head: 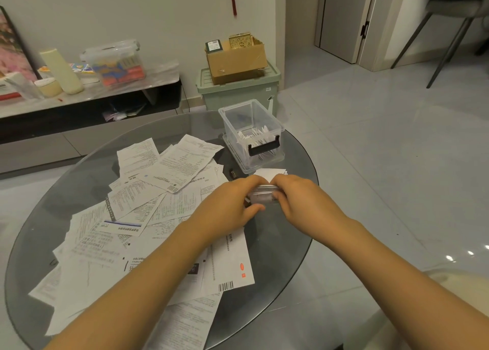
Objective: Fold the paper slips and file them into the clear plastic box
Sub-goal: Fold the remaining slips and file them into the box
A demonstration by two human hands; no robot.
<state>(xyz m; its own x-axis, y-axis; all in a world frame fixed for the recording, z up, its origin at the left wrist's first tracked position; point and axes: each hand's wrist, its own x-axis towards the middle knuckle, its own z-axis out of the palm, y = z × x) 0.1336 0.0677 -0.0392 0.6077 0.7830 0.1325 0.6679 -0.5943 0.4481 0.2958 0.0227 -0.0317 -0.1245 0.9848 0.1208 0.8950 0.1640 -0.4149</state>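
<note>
A small folded paper slip (263, 194) is held above the round glass table (296, 243), pinched between both hands. My left hand (232, 204) grips its left end and my right hand (299, 200) grips its right end. Just beyond them stands the clear plastic box (252, 135) with a black handle, holding several folded slips. A folded white slip (271, 173) lies on the table between the box and my hands. A loose heap of unfolded paper slips (148, 212) covers the table's left half.
A small dark object (234, 174) lies near the box. Behind the table are a green storage bin (238, 90) with a cardboard box (235, 58) on it, and a low cabinet (87, 103) with containers. A chair (449, 31) stands far right.
</note>
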